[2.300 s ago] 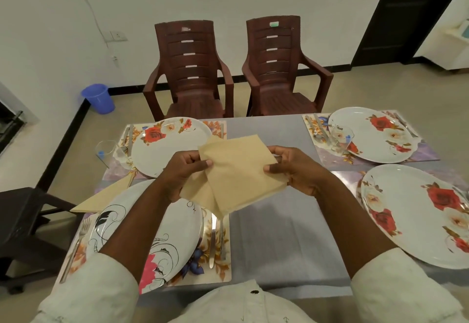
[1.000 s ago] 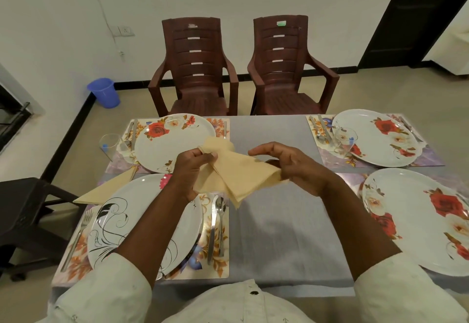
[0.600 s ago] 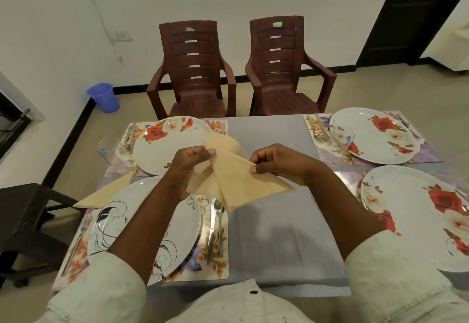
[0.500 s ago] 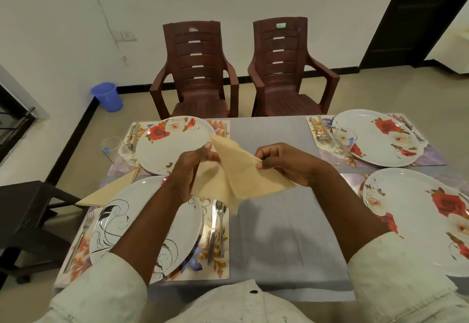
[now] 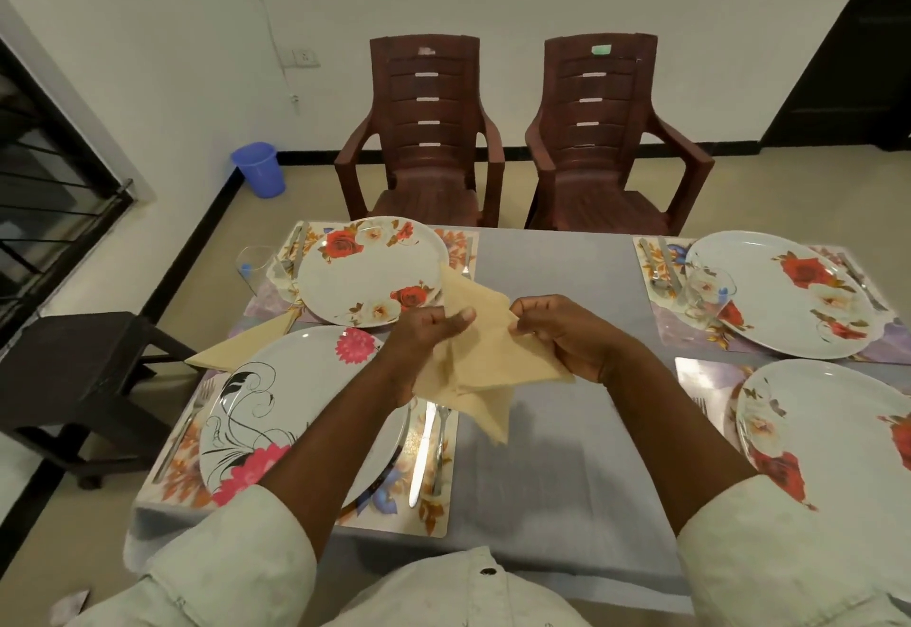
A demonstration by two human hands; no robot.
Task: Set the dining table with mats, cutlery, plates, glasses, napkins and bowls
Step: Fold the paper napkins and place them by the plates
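A: Grip status?
B: Left hand (image 5: 425, 333) and right hand (image 5: 564, 334) both pinch the beige folded cloth napkin (image 5: 485, 365), thumbs on top, fingers curled.
A: Napkin location?
B: Held in the air over the grey table (image 5: 557, 439), centre, its lower corner hanging just right of the steel knife (image 5: 424, 449) and spoon (image 5: 442, 444) on the near-left floral placemat (image 5: 434, 508).
A: Rest?
B: Four white floral plates set; the near-left plate (image 5: 291, 409) has a second beige napkin (image 5: 236, 348) at its far-left edge. Clear glass (image 5: 707, 294) sits at the far-right plate (image 5: 784, 294).

Folded beige napkin (image 5: 485, 360) held in air above grey table (image 5: 557, 454).
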